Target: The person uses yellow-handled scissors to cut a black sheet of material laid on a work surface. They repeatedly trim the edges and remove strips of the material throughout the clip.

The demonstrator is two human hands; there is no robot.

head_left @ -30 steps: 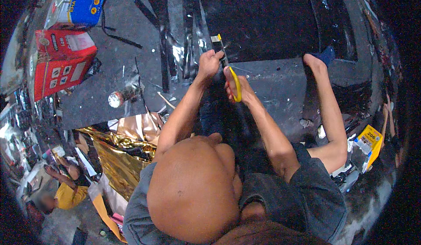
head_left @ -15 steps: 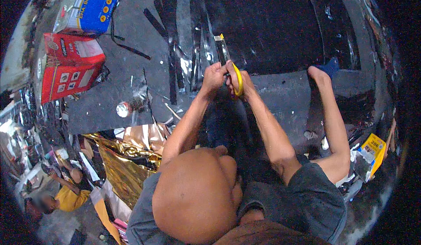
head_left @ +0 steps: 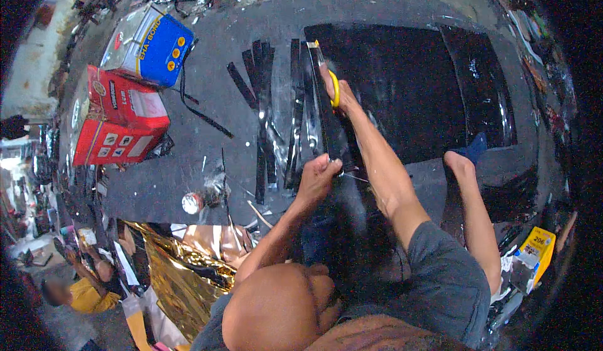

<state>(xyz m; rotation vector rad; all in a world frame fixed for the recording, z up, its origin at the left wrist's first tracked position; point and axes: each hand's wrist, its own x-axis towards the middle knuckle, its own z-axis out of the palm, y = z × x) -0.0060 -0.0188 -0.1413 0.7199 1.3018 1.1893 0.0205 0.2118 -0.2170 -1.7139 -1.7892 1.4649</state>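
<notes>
Evidently the right hand (head_left: 338, 95) is wrapped firmly round a yellow-handled hand tool (head_left: 334, 92), its narrow shaft pointing away from the person toward the far left corner of a black sheet (head_left: 392, 93). The left hand (head_left: 317, 178) sits nearer the body with fingers curled in and thumb drawn close, at the sheet's near left edge; whether it pinches the material cannot be told.

To the left stand two containers, just beside each other: a blue-and-silver rectangular tin (head_left: 154, 49) and a red carton (head_left: 119, 125) with a pale patch on it. Their contents are hidden. A clear jar (head_left: 210, 191) lies on its side near the left forearm, its round end catching the light; what it holds is too blurred to tell.

The black sheet lies flat on a dark grey mat (head_left: 198, 131), smooth and mostly dull, with glossy glints toward its right side. Several loose black strips (head_left: 264, 115), partly overlapping and shiny in places, lie left of it. Crumpled gold foil (head_left: 179, 282) sits below the jar.
</notes>
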